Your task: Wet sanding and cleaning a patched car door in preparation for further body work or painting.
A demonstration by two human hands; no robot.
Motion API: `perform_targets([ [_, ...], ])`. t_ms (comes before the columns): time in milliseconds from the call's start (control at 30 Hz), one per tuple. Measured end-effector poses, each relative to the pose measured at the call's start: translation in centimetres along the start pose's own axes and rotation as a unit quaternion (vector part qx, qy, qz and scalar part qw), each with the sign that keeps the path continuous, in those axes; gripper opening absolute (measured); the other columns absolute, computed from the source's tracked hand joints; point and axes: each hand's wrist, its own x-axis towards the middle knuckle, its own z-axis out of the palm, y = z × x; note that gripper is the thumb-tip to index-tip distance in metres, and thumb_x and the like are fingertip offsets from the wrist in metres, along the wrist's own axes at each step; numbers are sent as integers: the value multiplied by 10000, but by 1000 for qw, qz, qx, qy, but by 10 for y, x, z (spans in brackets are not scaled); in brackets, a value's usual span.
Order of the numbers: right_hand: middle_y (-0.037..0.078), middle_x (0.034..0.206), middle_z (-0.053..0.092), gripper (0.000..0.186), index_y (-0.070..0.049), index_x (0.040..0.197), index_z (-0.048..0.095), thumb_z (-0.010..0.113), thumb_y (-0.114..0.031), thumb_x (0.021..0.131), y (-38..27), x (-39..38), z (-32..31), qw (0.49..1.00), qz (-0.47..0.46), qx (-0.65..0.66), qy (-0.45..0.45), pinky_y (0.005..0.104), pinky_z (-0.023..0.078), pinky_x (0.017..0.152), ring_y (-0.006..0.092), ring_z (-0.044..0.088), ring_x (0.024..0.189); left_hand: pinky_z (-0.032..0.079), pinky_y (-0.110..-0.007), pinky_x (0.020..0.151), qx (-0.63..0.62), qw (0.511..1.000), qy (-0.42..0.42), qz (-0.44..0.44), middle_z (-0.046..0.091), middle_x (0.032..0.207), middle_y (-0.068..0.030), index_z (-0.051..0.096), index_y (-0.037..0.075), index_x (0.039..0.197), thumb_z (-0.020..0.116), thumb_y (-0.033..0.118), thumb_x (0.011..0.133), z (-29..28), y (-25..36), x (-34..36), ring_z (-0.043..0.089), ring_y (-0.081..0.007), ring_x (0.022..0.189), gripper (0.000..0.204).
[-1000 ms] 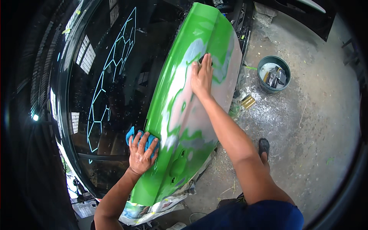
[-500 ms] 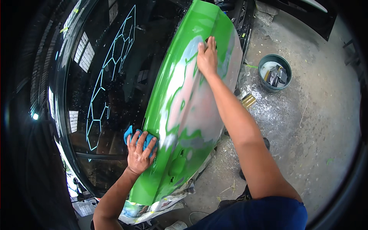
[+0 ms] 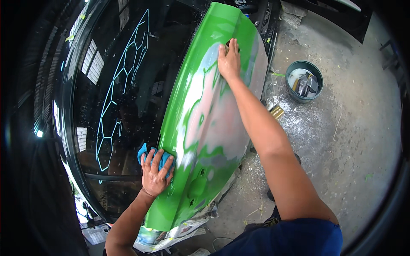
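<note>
A green car door panel (image 3: 174, 115) lies across the middle, with pinkish-grey sanded patches and green islands of paint on its face. My left hand (image 3: 155, 178) presses on a blue cloth (image 3: 145, 150) at the panel's left edge, fingers spread over it. Near the far end of the panel, my right hand (image 3: 229, 64) lies along the surface, thumb apart and the other fingers close together. Something dark shows at its fingertips, mostly covered, and I cannot make out what it is.
Left of the panel is dark car glass (image 3: 141, 115) with a pale blue line pattern. A dark bucket (image 3: 319, 88) with whitish liquid and several dark pieces stands on the wet concrete floor (image 3: 350, 141). A gold-coloured object (image 3: 277, 112) lies nearby. Masking paper (image 3: 188, 231) hangs below the panel.
The whole view has shifted slightly. Both hands stay in almost the same places on the panel and the cloth, with no grip visibly altered.
</note>
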Motion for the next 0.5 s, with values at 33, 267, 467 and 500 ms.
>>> perform_targets([
  [33, 274, 1657, 268, 731, 75, 1583, 275, 444, -422, 1074, -2, -7, 2, 1000, 1, 7, -4, 453, 216, 1266, 398, 250, 1549, 280, -671, 1153, 3, 1000, -5, -3, 504, 1455, -181, 641, 158, 1314, 780, 165, 793, 1, -1, -3, 411, -455, 1393, 540],
  [267, 286, 1688, 145, 820, 94, 1600, 169, 360, -507, 1075, 14, 64, -24, 1000, -13, 6, -14, 521, 90, 1282, 400, 134, 1582, 274, -669, 1159, -5, 1000, 8, 9, 506, 1456, -181, 624, 170, 1339, 787, 161, 785, 4, 4, 11, 412, -448, 1398, 578],
  [467, 352, 1670, 99, 830, 139, 1592, 97, 374, -451, 1079, -52, -363, -11, 989, -54, -13, -136, 602, 27, 1258, 476, 78, 1574, 284, -649, 1167, -3, 1000, 4, -6, 509, 1459, -178, 614, 170, 1349, 783, 150, 801, -5, 0, -5, 425, -445, 1395, 574],
  [500, 352, 1670, 99, 830, 139, 1592, 97, 374, -451, 1079, -54, -359, -13, 989, -51, -11, -142, 602, 27, 1258, 476, 78, 1574, 287, -644, 1168, 0, 1000, 8, -7, 509, 1459, -177, 614, 170, 1350, 780, 152, 808, -5, 0, -5, 426, -444, 1395, 567],
])
